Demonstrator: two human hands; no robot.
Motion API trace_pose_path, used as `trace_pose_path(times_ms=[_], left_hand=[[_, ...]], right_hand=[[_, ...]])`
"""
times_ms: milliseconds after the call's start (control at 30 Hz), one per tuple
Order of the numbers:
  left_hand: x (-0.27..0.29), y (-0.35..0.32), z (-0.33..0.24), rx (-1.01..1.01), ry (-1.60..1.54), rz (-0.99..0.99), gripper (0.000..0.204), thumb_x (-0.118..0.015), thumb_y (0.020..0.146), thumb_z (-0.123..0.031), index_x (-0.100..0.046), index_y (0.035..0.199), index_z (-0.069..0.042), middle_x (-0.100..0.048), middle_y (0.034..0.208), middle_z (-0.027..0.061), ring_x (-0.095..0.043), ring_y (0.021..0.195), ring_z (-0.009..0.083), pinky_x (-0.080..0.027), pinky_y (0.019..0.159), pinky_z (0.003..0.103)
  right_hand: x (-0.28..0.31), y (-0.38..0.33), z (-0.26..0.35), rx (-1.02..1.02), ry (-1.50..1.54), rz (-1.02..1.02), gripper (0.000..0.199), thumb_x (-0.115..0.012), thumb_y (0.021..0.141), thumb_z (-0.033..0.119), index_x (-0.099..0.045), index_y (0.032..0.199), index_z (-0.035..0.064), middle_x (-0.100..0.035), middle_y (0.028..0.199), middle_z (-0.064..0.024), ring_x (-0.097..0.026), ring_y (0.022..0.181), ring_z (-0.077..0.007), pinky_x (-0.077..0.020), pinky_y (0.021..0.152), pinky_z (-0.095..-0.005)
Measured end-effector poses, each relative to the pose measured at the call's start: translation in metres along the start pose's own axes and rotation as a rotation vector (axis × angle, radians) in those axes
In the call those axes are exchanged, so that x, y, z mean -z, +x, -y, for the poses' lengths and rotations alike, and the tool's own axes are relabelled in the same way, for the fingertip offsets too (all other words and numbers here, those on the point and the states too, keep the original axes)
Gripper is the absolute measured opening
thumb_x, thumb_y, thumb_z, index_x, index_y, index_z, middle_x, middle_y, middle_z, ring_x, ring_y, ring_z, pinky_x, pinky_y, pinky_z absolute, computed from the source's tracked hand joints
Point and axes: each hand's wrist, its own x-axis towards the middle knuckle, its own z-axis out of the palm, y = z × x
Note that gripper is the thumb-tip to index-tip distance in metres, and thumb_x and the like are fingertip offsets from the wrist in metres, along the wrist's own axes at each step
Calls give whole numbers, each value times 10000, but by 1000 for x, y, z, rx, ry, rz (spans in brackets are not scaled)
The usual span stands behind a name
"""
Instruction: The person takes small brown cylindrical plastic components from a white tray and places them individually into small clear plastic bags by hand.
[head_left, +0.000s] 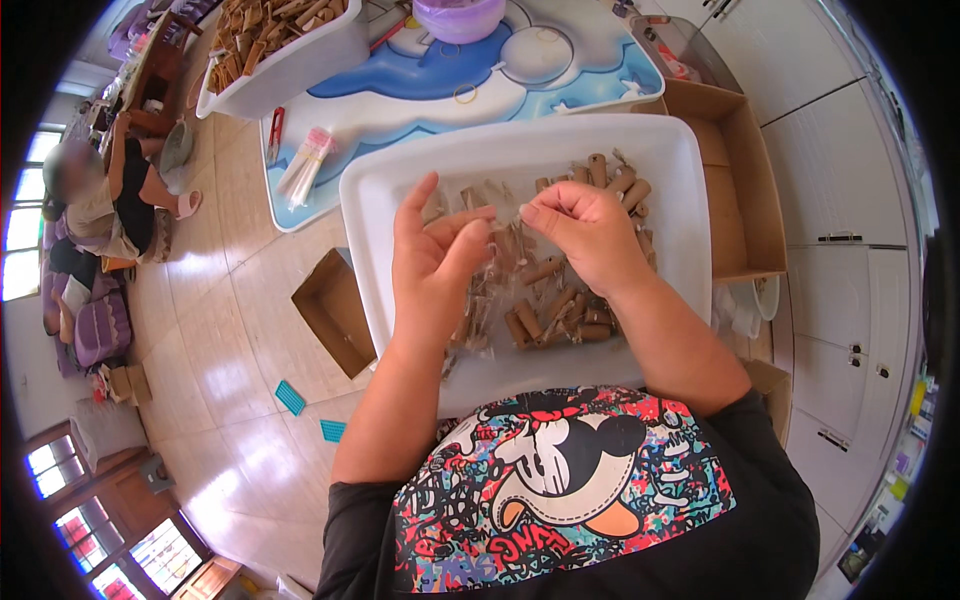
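My left hand (437, 245) is over the white tub (358, 220), its index finger raised and its thumb and another finger nearly together. My right hand (595, 232) faces it a short way off, thumb and fingertips pinched. Whatever is between the fingertips of either hand is too small or too clear to make out. Below them in the tub lie several short brown rolls (543, 270), cylinder-shaped. Clear plastic wrapping (482, 325) shows among the rolls, mostly on the left side of the pile. My hands hide part of the pile.
Beyond the tub is a blue-and-white table (440, 85) with a white bin (300, 75) of brown pieces, a purple bowl (460, 18), a red cutter (275, 135) and a packet of sticks (305, 165). Cardboard boxes (335, 315) flank the tub. Another person (110, 195) sits far left.
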Motion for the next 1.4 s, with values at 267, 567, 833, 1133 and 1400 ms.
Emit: trace_pose_path(times_ms=[267, 567, 833, 1133, 1400], left_hand=[[22, 14, 6, -566, 799, -381, 450, -529, 824, -5, -402, 1255, -16, -579, 1054, 114, -534, 991, 199, -431, 837, 298], [0, 15, 58, -756, 1500, 279, 374, -541, 674, 31, -581, 1036, -52, -583, 1055, 112, -494, 1061, 302, -386, 910, 408], [-5, 11, 34, -384, 856, 144, 245, -588, 796, -119, -582, 1030, -46, -606, 944, 80, -544, 900, 197, -436, 777, 337], [10, 12, 14, 273, -464, 141, 302, -535, 881, -110, -476, 1169, -42, -583, 1035, 91, -570, 892, 138, -477, 729, 236], [10, 12, 22, 265, -452, 118, 275, -584, 840, -77, -495, 1098, -43, -564, 1106, 110, -539, 1008, 175, -450, 848, 301]], right_hand=[[13, 4, 24, 145, 138, -211, 242, -539, 892, 230, -610, 880, -1, -367, 553, 96, -245, 479, -3, -185, 430, -174], [11, -4, 25, 204, 236, -123, 226, -560, 883, 222, -628, 873, 7, -436, 604, 83, -315, 518, 1, -245, 450, -167], [21, -2, 19, 242, -16, -176, 267, -567, 881, 250, -619, 925, -8, -538, 697, 39, -424, 637, -19, -353, 549, -177], [9, -2, 7, 19, -163, 98, 298, -581, 872, 278, -619, 987, 6, -578, 788, 32, -488, 721, -37, -397, 666, -177], [-14, -13, 14, 338, -714, -33, 241, -654, 774, 278, -628, 920, 88, -624, 704, -56, -581, 573, -205, -444, 541, -298]])
